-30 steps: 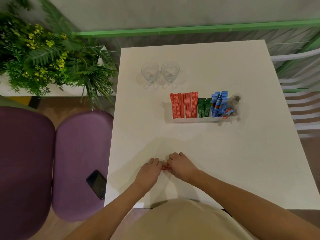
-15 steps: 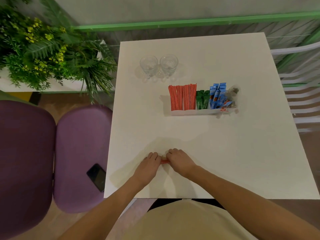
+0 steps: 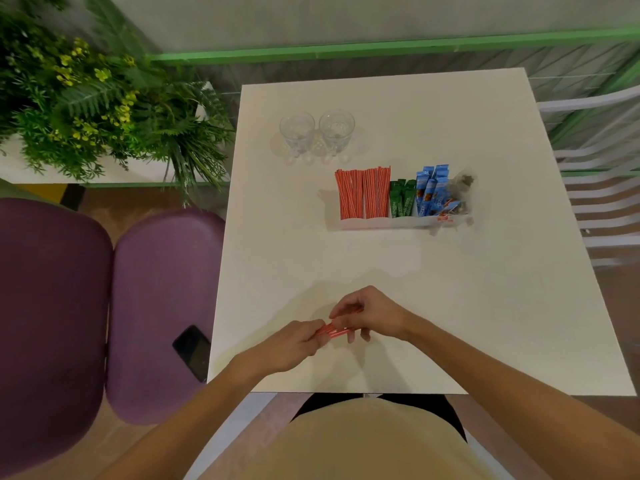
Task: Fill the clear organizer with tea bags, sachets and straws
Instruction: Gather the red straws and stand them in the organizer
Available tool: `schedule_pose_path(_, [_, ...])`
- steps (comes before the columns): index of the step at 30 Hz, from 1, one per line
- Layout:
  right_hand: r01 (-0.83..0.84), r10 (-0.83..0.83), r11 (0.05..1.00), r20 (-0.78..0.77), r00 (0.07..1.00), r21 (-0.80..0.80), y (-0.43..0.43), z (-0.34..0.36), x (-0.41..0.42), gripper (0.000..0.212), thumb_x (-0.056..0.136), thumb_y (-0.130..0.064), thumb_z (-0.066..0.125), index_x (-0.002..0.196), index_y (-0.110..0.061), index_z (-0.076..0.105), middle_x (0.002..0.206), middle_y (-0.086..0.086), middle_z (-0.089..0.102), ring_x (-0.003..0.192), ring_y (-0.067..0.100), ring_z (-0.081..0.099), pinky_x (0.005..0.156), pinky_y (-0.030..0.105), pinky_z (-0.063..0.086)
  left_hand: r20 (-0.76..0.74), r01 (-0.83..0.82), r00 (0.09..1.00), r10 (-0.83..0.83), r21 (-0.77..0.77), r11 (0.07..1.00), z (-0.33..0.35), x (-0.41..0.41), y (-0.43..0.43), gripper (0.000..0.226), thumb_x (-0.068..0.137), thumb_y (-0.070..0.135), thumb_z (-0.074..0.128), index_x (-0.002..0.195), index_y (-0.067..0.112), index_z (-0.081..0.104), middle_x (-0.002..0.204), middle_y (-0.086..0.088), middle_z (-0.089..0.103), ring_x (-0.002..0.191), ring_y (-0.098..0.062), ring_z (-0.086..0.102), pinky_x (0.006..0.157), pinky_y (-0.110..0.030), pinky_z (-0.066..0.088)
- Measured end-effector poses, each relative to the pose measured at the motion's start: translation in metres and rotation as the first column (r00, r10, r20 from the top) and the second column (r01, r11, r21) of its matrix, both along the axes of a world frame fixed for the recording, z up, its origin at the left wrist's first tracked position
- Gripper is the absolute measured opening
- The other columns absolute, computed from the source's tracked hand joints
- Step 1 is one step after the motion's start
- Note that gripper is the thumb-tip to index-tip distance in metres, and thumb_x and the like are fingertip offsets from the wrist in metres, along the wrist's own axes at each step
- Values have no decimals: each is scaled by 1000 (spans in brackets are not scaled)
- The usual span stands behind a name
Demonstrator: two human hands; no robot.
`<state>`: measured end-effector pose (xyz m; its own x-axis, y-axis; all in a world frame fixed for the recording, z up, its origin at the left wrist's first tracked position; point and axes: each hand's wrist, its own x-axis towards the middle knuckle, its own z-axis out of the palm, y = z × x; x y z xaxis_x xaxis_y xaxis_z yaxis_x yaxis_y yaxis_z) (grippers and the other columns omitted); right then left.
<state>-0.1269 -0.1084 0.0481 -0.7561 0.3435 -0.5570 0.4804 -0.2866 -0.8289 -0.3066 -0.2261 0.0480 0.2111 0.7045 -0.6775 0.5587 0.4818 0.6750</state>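
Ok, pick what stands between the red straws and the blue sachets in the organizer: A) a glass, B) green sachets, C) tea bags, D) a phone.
B: the green sachets stand in the clear organizer with the red straws on one side and the blue sachets on the other.

Held straws between left hand and right hand, over table near edge. Organizer well ahead, slightly right; glasses behind it. Phone on chair, left of left hand.

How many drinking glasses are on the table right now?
2. The left glass and the right glass stand side by side on the white table, beyond the red straws in the clear organizer. None looks hidden.
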Motion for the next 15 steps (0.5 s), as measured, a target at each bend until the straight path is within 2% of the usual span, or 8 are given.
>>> schedule_pose_path(3, [28,-29,998,-34,999,-48,-2,6,0,15,84,-12,72,93,0,72,82,14,72,68,23,67,47,27,47,-33,-17,999,17,1,1000,8,5,5,33,92,52,53,80,22,56,66,7,46,58,-11,40,56,-24,32])
schedule_pose_path(7, [91,-96,992,-64,993,-83,0,9,-1,13,82,-4,72,91,5,73,80,16,73,68,24,68,52,27,49,-114,-37,993,42,44,998,15,9,15,25,83,45,69,78,22,60,62,9,52,53,-10,45,51,-22,34])
schedule_pose_path(9, [163,-170,981,-62,984,-104,2,8,-1,13,81,-2,73,91,6,73,78,17,73,66,26,67,53,27,50,-121,-131,982,143,99,986,21,6,16,22,79,42,74,76,23,62,60,10,55,52,-7,46,51,-21,35])
schedule_pose_path(11, [239,-248,961,-54,967,-143,4,7,1,12,80,-2,73,91,4,74,78,22,71,67,30,66,53,26,49,-55,-287,953,297,136,948,27,2,15,15,77,38,78,79,26,70,59,8,59,51,-6,49,50,-21,37])
schedule_pose_path(13, [288,-304,936,-54,951,-201,6,6,3,12,81,-3,73,91,3,75,79,25,70,69,34,63,54,25,49,17,-439,896,443,171,882,32,0,12,10,76,32,81,83,28,75,57,5,61,49,-7,50,47,-20,39])
schedule_pose_path(15, [305,-327,921,-56,943,-243,6,5,3,13,81,-5,73,92,1,75,79,27,69,73,36,58,54,24,49,83,-557,829,552,187,809,35,4,9,17,74,26,83,89,29,76,56,2,61,46,-11,49,44,-22,39])
